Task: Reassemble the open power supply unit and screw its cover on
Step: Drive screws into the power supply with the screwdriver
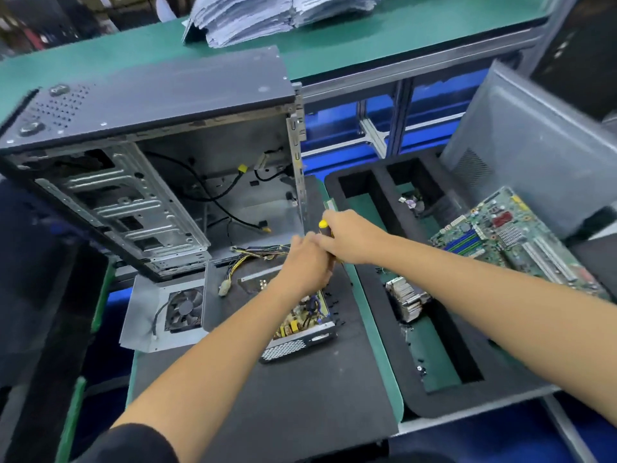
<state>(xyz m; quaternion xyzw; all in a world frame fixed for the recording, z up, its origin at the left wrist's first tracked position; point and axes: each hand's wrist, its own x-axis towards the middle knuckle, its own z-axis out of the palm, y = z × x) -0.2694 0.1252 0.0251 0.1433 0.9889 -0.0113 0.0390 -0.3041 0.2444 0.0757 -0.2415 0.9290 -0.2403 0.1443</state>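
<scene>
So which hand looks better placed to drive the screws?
The right hand, probably: it already grips the yellow-and-black screwdriver above the open power supply. The left hand sits over the unit, better suited to steadying it; what it holds is hidden.

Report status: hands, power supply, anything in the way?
Right hand grips screwdriver; left hand beside it. Power supply open, cover off. Nothing blocking.

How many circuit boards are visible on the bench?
2. One sits inside the open power supply unit, under the left hand. The other, a green motherboard, leans at the right by the black tray. More may be hidden.
</scene>
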